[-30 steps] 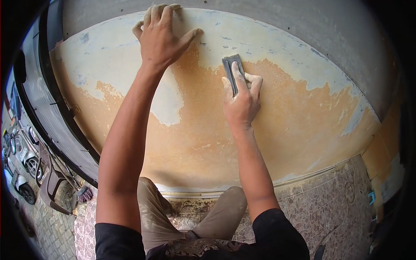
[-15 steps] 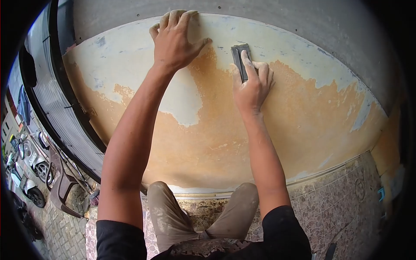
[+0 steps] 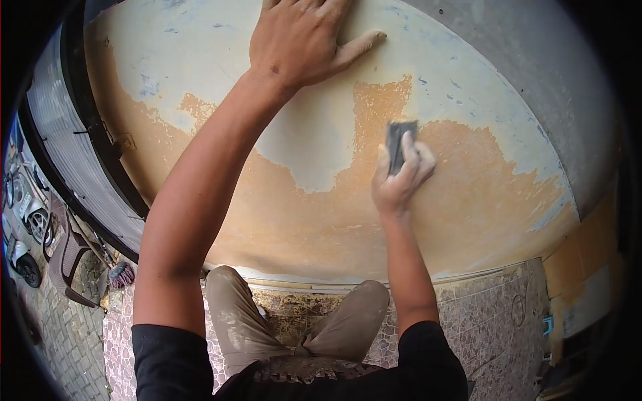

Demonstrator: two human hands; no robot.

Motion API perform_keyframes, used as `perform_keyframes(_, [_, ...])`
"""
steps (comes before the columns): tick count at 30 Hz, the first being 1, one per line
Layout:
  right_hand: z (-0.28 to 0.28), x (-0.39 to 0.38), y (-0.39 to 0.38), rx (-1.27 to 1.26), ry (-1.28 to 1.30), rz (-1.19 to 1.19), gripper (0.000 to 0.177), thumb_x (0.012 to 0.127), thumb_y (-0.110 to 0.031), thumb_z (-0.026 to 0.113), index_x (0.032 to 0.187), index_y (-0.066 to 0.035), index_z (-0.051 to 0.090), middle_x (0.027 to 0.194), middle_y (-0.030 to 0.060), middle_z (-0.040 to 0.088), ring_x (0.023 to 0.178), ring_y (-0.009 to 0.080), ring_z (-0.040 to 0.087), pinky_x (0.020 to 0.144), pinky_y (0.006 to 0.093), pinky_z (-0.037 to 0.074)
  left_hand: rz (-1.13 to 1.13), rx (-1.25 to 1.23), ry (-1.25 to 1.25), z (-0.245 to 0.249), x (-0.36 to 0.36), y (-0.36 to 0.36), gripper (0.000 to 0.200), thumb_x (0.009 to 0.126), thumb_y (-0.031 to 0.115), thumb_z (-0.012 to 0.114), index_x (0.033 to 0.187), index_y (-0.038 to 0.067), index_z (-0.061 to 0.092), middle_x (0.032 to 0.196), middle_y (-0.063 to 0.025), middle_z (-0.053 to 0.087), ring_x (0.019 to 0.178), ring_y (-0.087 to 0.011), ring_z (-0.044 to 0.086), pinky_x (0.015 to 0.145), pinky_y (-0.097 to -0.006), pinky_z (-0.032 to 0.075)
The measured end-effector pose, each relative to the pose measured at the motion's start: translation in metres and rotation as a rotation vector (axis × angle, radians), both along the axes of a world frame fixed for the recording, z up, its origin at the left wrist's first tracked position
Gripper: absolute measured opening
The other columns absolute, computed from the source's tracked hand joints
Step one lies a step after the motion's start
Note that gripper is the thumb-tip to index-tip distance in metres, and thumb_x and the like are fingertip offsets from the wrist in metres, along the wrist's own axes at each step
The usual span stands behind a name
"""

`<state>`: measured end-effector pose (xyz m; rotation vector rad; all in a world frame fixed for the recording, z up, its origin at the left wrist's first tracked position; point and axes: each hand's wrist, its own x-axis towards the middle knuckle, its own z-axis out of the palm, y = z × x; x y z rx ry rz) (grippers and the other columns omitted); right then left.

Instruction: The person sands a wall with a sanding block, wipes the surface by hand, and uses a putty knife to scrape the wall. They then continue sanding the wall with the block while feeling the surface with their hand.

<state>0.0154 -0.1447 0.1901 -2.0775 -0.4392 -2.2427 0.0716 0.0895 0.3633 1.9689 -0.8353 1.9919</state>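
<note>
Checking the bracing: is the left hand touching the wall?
Touching. The head view shows the left hand pressed palm-flat against the wall, thumb spread, no gap. The right hand grips the block.

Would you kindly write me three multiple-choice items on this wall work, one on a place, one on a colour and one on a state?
1. Where is the left hand?
A. On the floor tiles
B. Flat on the wall, above the right hand
C. On a knee

2. What colour is the wall around the right hand?
A. Orange
B. Blue
C. Green

3. What state is the dark grey pad in?
A. Lying on the floor
B. Tucked in a pocket
C. Held against the wall by the right hand

Answers: 1 B, its palm lies open on the wall near the top of the view; 2 A, an orange coat surrounds that hand; 3 C, the hand is closed over the pad and pins it to the wall.
</note>
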Motion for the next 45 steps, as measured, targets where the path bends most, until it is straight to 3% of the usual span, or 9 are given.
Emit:
perform_keyframes(6, [0.136, 0.002, 0.01, 0.05, -0.037, -0.133, 0.05, 0.093, -0.032, 0.069, 0.137, -0.011, 0.061, 0.115, 0.0069, 0.055, 0.105, 0.0256, 0.048, 0.094, 0.0433, 0.034, -0.052, -0.116, -0.049, 0.001, 0.003, 0.007, 0.06, 0.093, 0.046, 0.062, 0.132, 0.002, 0.056, 0.132, -0.0169, 0.057, 0.136, -0.0324, 0.045, 0.123, -0.0527, 0.022])
perform_keyframes(13, [-0.079, -0.001, 0.027, -0.22, 0.134, -0.012, 0.041, 0.089, -0.041, 0.074, 0.124, -0.021, 0.071, 0.109, -0.0023, 0.057, 0.105, 0.0208, 0.046, 0.093, 0.0372, 0.031, -0.08, -0.121, -0.095, -0.001, 0.008, 0.009, 0.057, 0.093, 0.044, 0.06, 0.129, 0.0, 0.059, 0.129, -0.0167, 0.058, 0.131, -0.0308, 0.049, 0.124, -0.0515, 0.023])
perform_keyframes(15, [-0.077, -0.008, 0.021, -0.292, 0.179, 0.012, 0.04, 0.088, -0.039, 0.076, 0.124, -0.022, 0.071, 0.109, -0.0019, 0.057, 0.105, 0.0204, 0.046, 0.093, 0.0374, 0.031, -0.076, -0.133, -0.108, -0.003, 0.01, 0.009, 0.057, 0.093, 0.044, 0.06, 0.129, 0.0, 0.059, 0.129, -0.0166, 0.057, 0.131, -0.031, 0.049, 0.123, -0.0516, 0.023])
perform_keyframes(23, [0.156, 0.013, 0.004, 0.074, -0.059, 0.131, 0.049, 0.087, -0.037, 0.078, 0.129, -0.012, 0.07, 0.107, 0.0014, 0.055, 0.101, 0.021, 0.046, 0.094, 0.04, 0.034, -0.111, -0.17, -0.151, -0.003, 0.009, 0.007, 0.053, 0.089, 0.04, 0.064, 0.124, 0.0, 0.061, 0.122, -0.0149, 0.061, 0.126, -0.0294, 0.053, 0.122, -0.0494, 0.026])
perform_keyframes(27, [0.072, 0.02, 0.031, -0.054, -0.105, -0.158, 0.044, 0.092, -0.045, 0.069, 0.128, -0.02, 0.071, 0.106, -0.0013, 0.056, 0.1, 0.0209, 0.045, 0.094, 0.0372, 0.033, -0.129, -0.178, -0.169, -0.002, 0.009, 0.007, 0.051, 0.088, 0.038, 0.065, 0.122, 0.0, 0.061, 0.12, -0.0147, 0.062, 0.124, -0.0289, 0.054, 0.121, -0.0495, 0.027])
perform_keyframes(31, [-0.105, 0.002, 0.034, -0.336, 0.101, 0.041, 0.031, 0.092, -0.035, 0.071, 0.122, -0.027, 0.072, 0.11, -0.0038, 0.056, 0.106, 0.0176, 0.044, 0.094, 0.0359, 0.03, -0.168, -0.175, -0.118, -0.002, 0.006, 0.008, 0.052, 0.088, 0.037, 0.066, 0.124, -0.001, 0.06, 0.122, -0.0149, 0.061, 0.124, -0.0292, 0.054, 0.122, -0.0496, 0.026])
perform_keyframes(33, [-0.109, -0.013, 0.024, -0.411, 0.176, 0.033, 0.031, 0.091, -0.033, 0.072, 0.122, -0.027, 0.072, 0.11, -0.0038, 0.057, 0.106, 0.0178, 0.044, 0.094, 0.0361, 0.03, -0.174, -0.171, -0.091, -0.003, 0.002, 0.01, 0.052, 0.089, 0.036, 0.065, 0.125, -0.001, 0.06, 0.123, -0.015, 0.061, 0.125, -0.0293, 0.053, 0.122, -0.0496, 0.026])
perform_keyframes(41, [0.142, 0.007, 0.005, 0.06, -0.065, 0.045, 0.051, 0.087, -0.033, 0.079, 0.132, -0.012, 0.068, 0.112, 0.004, 0.057, 0.102, 0.0241, 0.047, 0.091, 0.0412, 0.035, -0.191, -0.154, -0.005, 0.0, -0.004, 0.011, 0.056, 0.09, 0.036, 0.065, 0.13, -0.002, 0.058, 0.13, -0.017, 0.058, 0.132, -0.0302, 0.049, 0.123, -0.0505, 0.022])
perform_keyframes(45, [0.075, 0.012, 0.041, -0.063, -0.065, -0.086, 0.05, 0.087, -0.035, 0.077, 0.131, -0.013, 0.068, 0.108, 0.0024, 0.059, 0.103, 0.0223, 0.049, 0.091, 0.0406, 0.036, -0.207, -0.153, 0.015, 0.0, -0.006, 0.011, 0.056, 0.09, 0.037, 0.064, 0.13, -0.002, 0.058, 0.13, -0.0169, 0.058, 0.133, -0.0302, 0.048, 0.123, -0.0509, 0.022])
